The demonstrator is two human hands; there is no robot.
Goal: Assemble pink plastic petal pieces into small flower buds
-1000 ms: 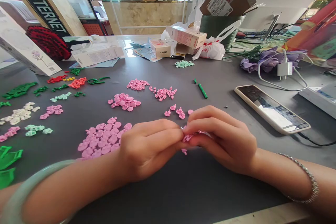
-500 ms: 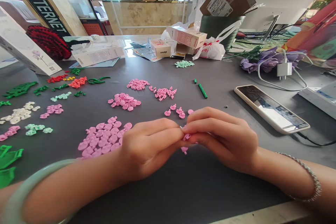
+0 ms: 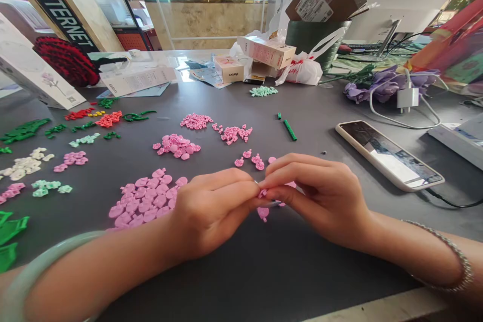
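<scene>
- Held a tiny pink building piece [image 3: 262, 193] where both hands met, above the dark tabletop [image 3: 287, 271], with only a sliver of pink in sight.
- Pinched it from one side with the left hand [image 3: 217, 211], thumb and forefinger drawn together, remaining fingers folded in, no gap showing at the tips.
- Gripped it from the opposite side with the right hand [image 3: 326, 198], fingers arched over and thumb beneath, tips almost meeting, a small hollow behind them.
- Had the piece to the right of the left hand and to the left of the right hand, touching the fingertips of both; could call neither hand nearer. Could not make out its long axis under the fingers.
- Saw a rounded pink part [image 3: 263, 214] just below the fingertips; could not tell whether joined to the held piece or separate.
- Saw a pink disc [image 3: 271, 159] just beyond the right fingertips, with a small pink cluster [image 3: 258, 162] to its left.
- Had a pile of pink petal plates [image 3: 151, 198] beside the left hand, partly hidden by that arm.
- Saw a green rod [image 3: 290, 130] farther off, slanting from far left to near right, and a smartphone [image 3: 390, 156] to the right of the right hand.
</scene>
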